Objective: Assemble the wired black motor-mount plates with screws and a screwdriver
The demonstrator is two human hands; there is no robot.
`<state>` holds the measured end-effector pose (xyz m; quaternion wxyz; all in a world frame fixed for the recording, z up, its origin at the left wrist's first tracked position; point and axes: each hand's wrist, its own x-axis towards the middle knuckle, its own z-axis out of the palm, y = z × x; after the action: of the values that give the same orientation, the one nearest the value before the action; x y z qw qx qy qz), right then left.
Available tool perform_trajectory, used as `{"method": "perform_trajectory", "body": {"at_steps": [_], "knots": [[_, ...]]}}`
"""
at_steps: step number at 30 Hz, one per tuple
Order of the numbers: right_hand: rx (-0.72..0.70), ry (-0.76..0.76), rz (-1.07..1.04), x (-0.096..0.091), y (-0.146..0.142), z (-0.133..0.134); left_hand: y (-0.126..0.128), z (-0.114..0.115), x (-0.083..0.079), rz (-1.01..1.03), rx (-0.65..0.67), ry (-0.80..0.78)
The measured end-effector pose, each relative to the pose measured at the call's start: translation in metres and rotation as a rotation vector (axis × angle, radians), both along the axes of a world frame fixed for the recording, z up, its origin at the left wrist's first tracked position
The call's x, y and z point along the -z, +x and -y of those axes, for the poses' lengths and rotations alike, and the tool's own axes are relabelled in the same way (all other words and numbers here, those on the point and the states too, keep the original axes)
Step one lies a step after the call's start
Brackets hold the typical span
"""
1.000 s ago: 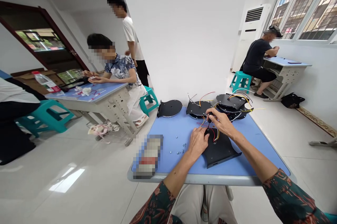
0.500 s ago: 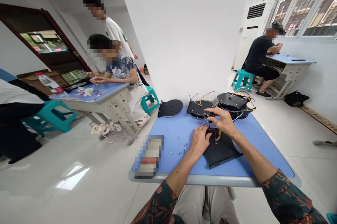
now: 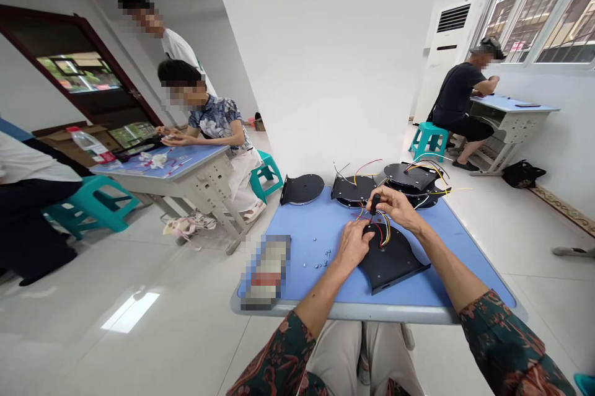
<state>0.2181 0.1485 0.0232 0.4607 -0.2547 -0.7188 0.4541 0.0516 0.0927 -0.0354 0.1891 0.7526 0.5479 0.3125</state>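
Blue tabletop (image 3: pixel 300 216) beneath black, colourfully wired plate (image 3: pixel 395 264)

Bright light glares off the floor (image 3: pixel 186 321), and edges look stretched.

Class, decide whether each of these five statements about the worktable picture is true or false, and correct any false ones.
1. The left hand touches the black plate. True.
2. The screwdriver is in that same hand. False: the right hand holds it.
3. Small screws lie on the table. True.
4. All the wires rising from the plate are red. False: yellow and white ones show too.
5. The tabletop is green. False: it is blue.
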Motion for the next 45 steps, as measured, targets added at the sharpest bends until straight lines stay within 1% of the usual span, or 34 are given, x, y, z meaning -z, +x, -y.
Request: {"method": "perform_trajectory", "body": {"at_steps": [2, 5, 9, 13, 16, 21, 24, 30, 32, 34, 37, 39, 41, 43, 45], "knots": [[0.019, -0.001, -0.048, 0.004, -0.001, 0.000, -0.001, 0.000, -0.001, -0.001, 0.010, -0.007], [0.127, 0.026, -0.108, 0.013, -0.003, 0.004, -0.003, 0.001, -0.003, 0.007, 0.045, -0.015], [0.270, 0.100, -0.073, 0.022, -0.005, 0.019, -0.001, 0.003, -0.005, 0.039, 0.143, -0.046], [0.307, 0.161, -0.003, 0.023, -0.001, 0.034, 0.004, 0.004, -0.010, -0.002, 0.194, -0.041], [0.319, 0.168, 0.016, 0.022, 0.003, 0.038, 0.009, 0.003, -0.015, 0.001, 0.173, -0.036], [0.358, 0.195, 0.116, 0.019, 0.002, 0.040, 0.018, 0.002, -0.021, 0.025, 0.088, -0.055], [0.401, 0.222, 0.208, 0.016, 0.001, 0.041, 0.026, 0.000, -0.017, 0.068, 0.038, -0.035], [0.464, 0.268, 0.375, 0.005, -0.003, 0.047, 0.032, -0.004, -0.008, 0.066, 0.016, -0.012], [0.541, 0.306, 0.457, 0.000, -0.006, 0.048, 0.032, -0.004, -0.008, 0.058, 0.004, -0.004], [0.643, 0.374, 0.536, -0.005, -0.009, 0.047, 0.033, -0.004, -0.008, 0.059, -0.002, 0.004], [0.768, 0.463, 0.604, -0.009, -0.011, 0.041, 0.033, -0.004, -0.008, 0.068, -0.006, 0.003], [0.828, 0.443, 0.603, -0.011, -0.012, 0.038, 0.033, -0.004, -0.009, 0.076, -0.011, -0.007], [0.852, 0.382, 0.580, -0.013, -0.012, 0.036, 0.033, -0.005, -0.009, 0.097, -0.021, -0.018], [0.822, 0.337, 0.565, -0.016, -0.012, 0.036, 0.033, -0.005, -0.010, 0.132, -0.026, -0.028], [0.762, 0.320, 0.562, -0.019, -0.010, 0.037, 0.032, -0.005, -0.010, 0.177, -0.027, -0.038]]}}
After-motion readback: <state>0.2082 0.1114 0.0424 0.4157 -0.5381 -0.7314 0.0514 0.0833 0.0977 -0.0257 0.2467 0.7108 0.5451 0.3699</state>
